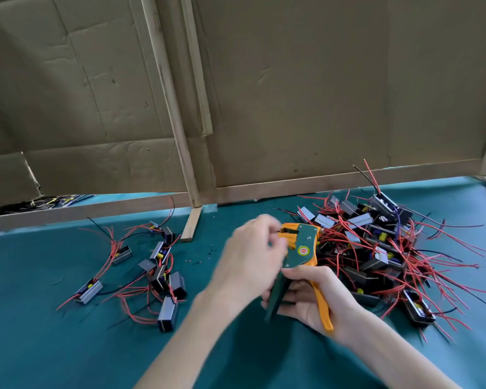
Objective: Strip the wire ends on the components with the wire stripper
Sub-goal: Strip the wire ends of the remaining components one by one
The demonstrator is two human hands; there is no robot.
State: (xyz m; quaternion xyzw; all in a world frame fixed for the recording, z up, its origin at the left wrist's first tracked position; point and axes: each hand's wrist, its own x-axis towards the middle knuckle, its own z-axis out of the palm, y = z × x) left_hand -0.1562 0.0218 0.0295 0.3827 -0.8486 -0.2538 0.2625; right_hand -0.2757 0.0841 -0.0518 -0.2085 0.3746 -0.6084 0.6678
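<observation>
A green and orange wire stripper [302,249] stands upright over the green table, its jaws pointing up and left. My right hand [314,300] grips its two handles from below. At the jaws, my left hand [250,254] is blurred with curled fingertips; whether it pinches a wire is hidden by the blur. Right of the tool lies a large pile of black box components [382,248] with long red and black wires. A smaller scattered group of the same components [160,273] lies to the left.
The green cloth table [68,346] ends at a cardboard wall on a wooden frame [292,94]. A loose wooden strip [191,224] leans at the wall's foot. Small bits of cut insulation [199,259] dot the cloth between the left group and my hands.
</observation>
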